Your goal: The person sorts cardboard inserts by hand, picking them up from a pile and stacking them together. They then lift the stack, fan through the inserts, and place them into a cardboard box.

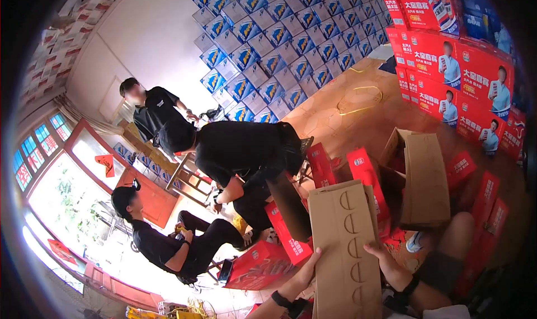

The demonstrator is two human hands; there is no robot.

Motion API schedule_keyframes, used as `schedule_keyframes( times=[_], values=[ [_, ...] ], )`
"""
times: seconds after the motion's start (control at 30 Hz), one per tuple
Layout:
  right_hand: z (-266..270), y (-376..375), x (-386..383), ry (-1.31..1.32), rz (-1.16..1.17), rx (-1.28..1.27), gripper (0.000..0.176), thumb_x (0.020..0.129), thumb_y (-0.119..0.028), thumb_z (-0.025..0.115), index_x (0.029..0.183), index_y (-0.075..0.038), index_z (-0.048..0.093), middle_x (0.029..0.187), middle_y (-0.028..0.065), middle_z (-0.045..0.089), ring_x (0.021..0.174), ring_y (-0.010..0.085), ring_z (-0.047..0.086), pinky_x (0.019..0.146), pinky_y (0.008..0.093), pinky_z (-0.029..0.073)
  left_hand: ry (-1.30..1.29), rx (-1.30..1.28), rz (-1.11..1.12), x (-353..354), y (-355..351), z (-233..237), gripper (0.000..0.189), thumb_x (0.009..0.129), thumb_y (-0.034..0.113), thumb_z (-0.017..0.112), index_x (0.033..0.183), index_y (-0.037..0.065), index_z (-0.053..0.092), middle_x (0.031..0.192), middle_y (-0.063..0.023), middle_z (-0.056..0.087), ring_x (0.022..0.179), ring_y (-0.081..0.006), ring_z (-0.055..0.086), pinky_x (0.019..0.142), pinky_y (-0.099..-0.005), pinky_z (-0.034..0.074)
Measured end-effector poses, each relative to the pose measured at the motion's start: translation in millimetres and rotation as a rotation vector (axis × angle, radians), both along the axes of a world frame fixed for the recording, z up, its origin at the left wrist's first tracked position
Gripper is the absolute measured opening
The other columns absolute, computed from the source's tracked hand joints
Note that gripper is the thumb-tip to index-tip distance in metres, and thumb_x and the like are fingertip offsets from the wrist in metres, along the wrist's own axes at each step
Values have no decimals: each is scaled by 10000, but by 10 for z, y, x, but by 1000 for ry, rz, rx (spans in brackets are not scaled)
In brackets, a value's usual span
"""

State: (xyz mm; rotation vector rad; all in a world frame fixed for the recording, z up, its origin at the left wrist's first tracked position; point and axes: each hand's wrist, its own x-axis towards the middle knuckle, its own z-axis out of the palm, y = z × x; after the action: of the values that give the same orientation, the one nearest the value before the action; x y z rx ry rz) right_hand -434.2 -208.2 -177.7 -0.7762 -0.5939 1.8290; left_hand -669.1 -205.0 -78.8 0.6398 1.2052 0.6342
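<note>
A long brown cardboard piece (342,235) stands tilted up in front of me, with a row of curved marks down its face. Its left edge is gripped by my left hand (306,273), and its right edge by my right hand (387,263). Most of my fingers are hidden behind it. Just beyond it is a red printed carton (369,182). An open brown cardboard box (426,179) stands further right, near my knee. A red carton (288,235) lies tilted to the left of the cardboard.
Three people in black shirts are at the left: one standing (154,109), one bent over (246,148), one seated (159,238). Red cartons (430,92) are stacked at the right; blue-and-white cartons (279,33) cover the back wall. A large red carton (260,266) lies on the floor.
</note>
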Motion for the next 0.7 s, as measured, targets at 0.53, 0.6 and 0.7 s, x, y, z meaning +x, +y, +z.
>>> schedule_keyframes(
  times=[0.53, 0.6, 0.7],
  values=[
    [-81, 1671, 155, -155, -204, 464, 632, 1040, -307, 550, 1550, -18, 313, 1527, 117, 422, 1425, 194, 363, 1181, 349, 278, -52, 780, -28, 156, 1927, -315, 595, 1004, 413, 514, 1450, 22, 459, 1364, -163, 559, 1230, -264, 574, 1031, -388, 478],
    [-76, 1711, 100, -165, -188, 474, 591, 1026, -279, 560, 1517, -21, 357, 1488, 113, 454, 1394, 189, 395, 1164, 340, 297, -104, 763, 44, 147, 1956, -419, 447, 985, 361, 528, 1270, 16, 540, 1180, -130, 628, 1075, -225, 620, 938, -354, 510],
    [-64, 1619, 32, -225, -211, 526, 542, 994, -229, 570, 1472, -32, 408, 1404, 103, 509, 1319, 179, 453, 1124, 328, 335, -169, 719, 138, 104, 1873, -578, 318, 971, 332, 537, 1078, 35, 569, 998, -91, 654, 913, -181, 636, 822, -315, 525]
  ],
)
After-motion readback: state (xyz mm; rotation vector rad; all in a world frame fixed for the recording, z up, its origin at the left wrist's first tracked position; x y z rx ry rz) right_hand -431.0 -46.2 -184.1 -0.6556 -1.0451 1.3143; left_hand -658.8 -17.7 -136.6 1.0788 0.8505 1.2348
